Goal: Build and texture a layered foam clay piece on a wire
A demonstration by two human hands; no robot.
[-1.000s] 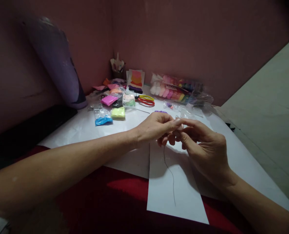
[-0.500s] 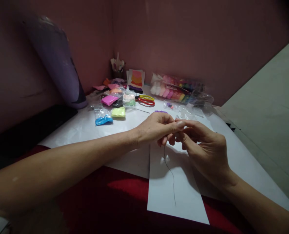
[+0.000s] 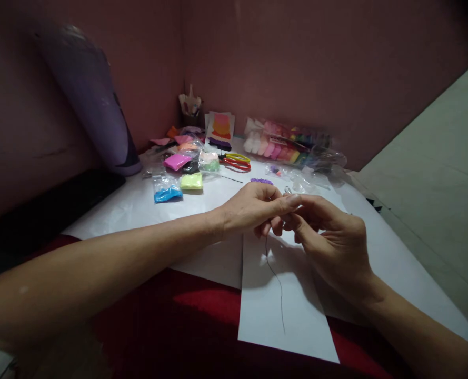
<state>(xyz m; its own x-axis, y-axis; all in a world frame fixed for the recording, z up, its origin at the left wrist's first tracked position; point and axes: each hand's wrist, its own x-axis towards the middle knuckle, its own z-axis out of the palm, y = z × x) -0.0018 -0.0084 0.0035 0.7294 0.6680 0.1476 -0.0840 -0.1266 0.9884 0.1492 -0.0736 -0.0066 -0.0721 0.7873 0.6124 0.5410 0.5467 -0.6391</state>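
Note:
In the head view, my left hand [image 3: 255,208] reaches in with its thumb and fingers pinched together. My right hand [image 3: 334,234] meets it fingertip to fingertip, also pinching. Between them is a small shiny silvery piece [image 3: 288,190]; its tip shows above the fingers and the rest is hidden. Below my hands lies a white sheet of paper [image 3: 287,337]. A thin dark line [image 3: 280,295], thread or a drawn mark, I cannot tell which, runs down the sheet from under my left fingers. A purple textured piece [image 3: 261,181] lies just beyond my left hand.
Packets of coloured clay [image 3: 168,195] lie at the left, near scissors [image 3: 237,162] with red and yellow handles. A large clay pack [image 3: 281,143] and loose clear wrappers [image 3: 308,181] are behind my hands. A purple cylinder [image 3: 99,105] leans at the left wall.
Both hands stay almost in place, fingertips still together. Slightly more of the silvery piece and of the purple textured piece shows now.

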